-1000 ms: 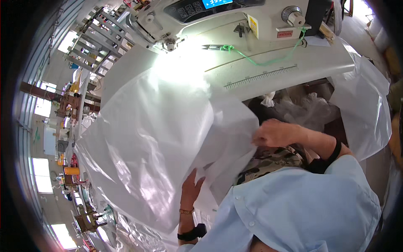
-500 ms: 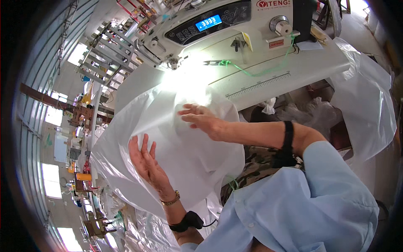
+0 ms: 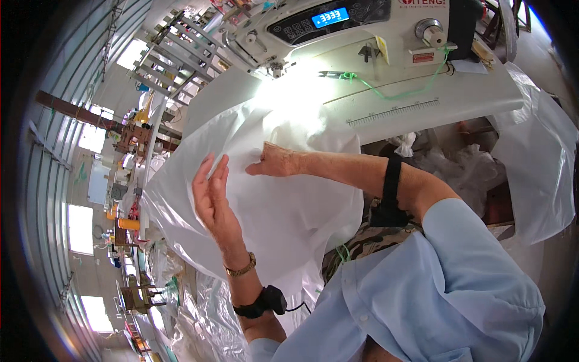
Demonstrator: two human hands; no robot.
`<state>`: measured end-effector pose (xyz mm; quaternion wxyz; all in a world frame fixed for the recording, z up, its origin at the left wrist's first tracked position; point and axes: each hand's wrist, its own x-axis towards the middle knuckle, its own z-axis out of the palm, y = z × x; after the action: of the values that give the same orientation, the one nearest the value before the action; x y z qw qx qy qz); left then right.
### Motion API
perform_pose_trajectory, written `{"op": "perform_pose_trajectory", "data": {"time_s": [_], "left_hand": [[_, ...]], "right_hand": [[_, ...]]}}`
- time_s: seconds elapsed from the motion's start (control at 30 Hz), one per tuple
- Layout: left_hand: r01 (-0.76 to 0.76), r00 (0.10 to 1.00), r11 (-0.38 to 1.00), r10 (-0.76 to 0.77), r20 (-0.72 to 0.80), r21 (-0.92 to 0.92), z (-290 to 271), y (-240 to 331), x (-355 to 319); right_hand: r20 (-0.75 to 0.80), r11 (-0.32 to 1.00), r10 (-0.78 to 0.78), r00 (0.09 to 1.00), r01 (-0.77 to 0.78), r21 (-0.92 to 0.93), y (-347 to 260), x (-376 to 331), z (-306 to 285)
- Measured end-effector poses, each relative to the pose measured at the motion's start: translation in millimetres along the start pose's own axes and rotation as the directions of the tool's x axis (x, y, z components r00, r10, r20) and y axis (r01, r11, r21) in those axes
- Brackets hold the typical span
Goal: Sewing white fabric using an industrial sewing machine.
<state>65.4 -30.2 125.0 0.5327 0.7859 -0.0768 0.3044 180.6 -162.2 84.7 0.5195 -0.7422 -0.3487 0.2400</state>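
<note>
A large sheet of white plastic film [image 3: 289, 220] spreads over the front of the sewing machine [image 3: 386, 66] and hangs down toward my lap. My left hand [image 3: 211, 190] is over the sheet's left part, palm turned inward and fingers stretched up, holding nothing. To the right of it, my right hand [image 3: 274, 161] rests on the sheet with its fingers bent down against the film; their tips are partly hidden. Bright lamp light falls on the sheet below the needle area [image 3: 276, 70]. Dark thread snips [image 3: 330, 75] lie on the machine bed beside green thread [image 3: 392, 96].
At the right, another translucent plastic sheet [image 3: 537, 163] drapes over the table end. Crumpled clear plastic [image 3: 470, 172] sits below the bed's front edge. Metal racks [image 3: 178, 57] stand at the far left, and shiny film [image 3: 214, 314] lies near my left arm.
My right hand has drawn back slightly leftward, its fingers going from stretched to bent. My left hand has turned more upright. The whole view has shifted, with the machine now further right and higher.
</note>
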Motion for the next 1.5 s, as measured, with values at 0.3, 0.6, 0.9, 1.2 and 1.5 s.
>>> {"op": "perform_pose_trajectory", "data": {"time_s": [0.3, 0.6, 0.9, 1.2, 1.5], "left_hand": [[-0.384, 0.816, 0.538, -0.182, 0.548, 0.751, 2.2, 9.1, -10.1], [-0.128, 0.966, 0.522, -0.128, 0.225, 0.843, -37.8, -42.9, 23.2], [-0.178, 0.981, 0.765, 0.085, 0.177, 0.618, -35.1, -39.7, 103.4], [-0.11, 0.985, 0.838, 0.019, 0.173, 0.535, -17.8, -18.5, 101.7], [-0.112, 0.978, 0.825, -0.006, 0.208, 0.553, -31.1, -19.7, 90.2]], "right_hand": [[0.147, 0.842, -0.533, 0.833, 0.505, 0.187, 49.6, -14.8, 161.0], [-0.025, 0.891, -0.412, 0.911, 0.397, -0.221, 33.2, -4.6, 57.7], [-0.38, 0.611, 0.413, 0.828, 0.058, 0.79, 61.5, 29.6, -37.3], [-0.127, 0.313, 0.418, 0.9, -0.011, 0.95, 68.4, 55.7, -41.0], [-0.266, 0.464, 0.459, 0.848, 0.026, 0.885, 35.0, 21.0, -12.1]]}}
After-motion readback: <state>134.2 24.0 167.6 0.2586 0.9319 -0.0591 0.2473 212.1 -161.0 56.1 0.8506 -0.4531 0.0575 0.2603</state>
